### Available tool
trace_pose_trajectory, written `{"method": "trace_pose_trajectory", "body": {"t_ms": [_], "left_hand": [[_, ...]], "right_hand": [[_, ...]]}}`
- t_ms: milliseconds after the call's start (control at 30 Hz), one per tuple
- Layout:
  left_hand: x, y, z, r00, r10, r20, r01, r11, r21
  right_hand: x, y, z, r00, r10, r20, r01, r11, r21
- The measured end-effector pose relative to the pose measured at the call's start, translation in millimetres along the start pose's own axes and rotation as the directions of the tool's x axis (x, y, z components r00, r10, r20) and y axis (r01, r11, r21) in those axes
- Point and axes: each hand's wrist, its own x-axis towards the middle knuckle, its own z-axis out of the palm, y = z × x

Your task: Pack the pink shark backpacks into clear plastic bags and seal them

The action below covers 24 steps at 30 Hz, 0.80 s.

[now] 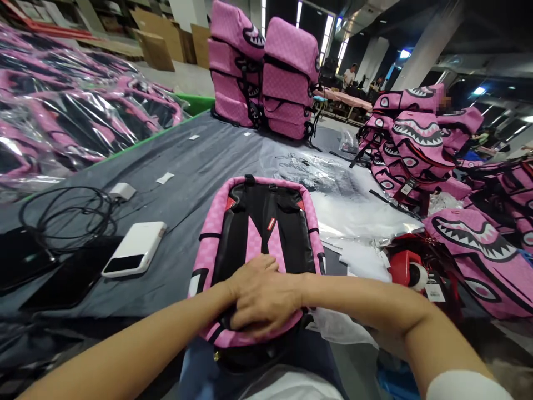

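A pink and black backpack (258, 228) lies in front of me with its back panel and shoulder straps up, its bottom end nearest my body. My forearms meet over its lower half. My left hand (252, 273) rests on the panel with its fingers bent in, partly covered by my right hand. Just below, my right hand (268, 305) lies across the panel, its fingers curled against the backpack. What either hand grips is hidden beneath them. A small red label (271, 224) shows between the straps.
At left lie a white power bank (135, 249), a black phone (70, 278) and a coiled cable (70, 216). Stacked pink backpacks (289, 78) stand behind; shark-face backpacks (418, 136) pile at right, near clear plastic bags (353, 216). Plastic-wrapped backpacks (83, 122) fill the far left.
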Motion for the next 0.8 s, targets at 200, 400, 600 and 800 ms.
{"method": "trace_pose_trajectory", "body": {"t_ms": [200, 400, 600, 800], "left_hand": [[11.4, -30.0, -12.9, 0.994, 0.019, -0.110, 0.018, 0.947, 0.320], [5.3, -49.2, 1.2, 0.940, -0.091, -0.328, 0.247, 0.846, 0.473], [-2.6, -23.0, -2.1, 0.907, -0.415, -0.074, 0.403, 0.803, 0.440], [-51.2, 16.2, 17.7, 0.890, -0.454, 0.030, 0.410, 0.828, 0.382]], "right_hand": [[-10.0, 5.9, 21.6, 0.974, 0.052, 0.222, -0.046, 0.998, -0.032], [-13.7, 46.6, 51.0, 0.976, 0.153, 0.153, -0.134, 0.983, -0.126], [-26.5, 37.9, 62.6, 0.960, 0.227, -0.167, -0.261, 0.940, -0.222], [-49.6, 80.7, 9.2, 0.645, 0.465, -0.606, -0.664, 0.734, -0.144]]}}
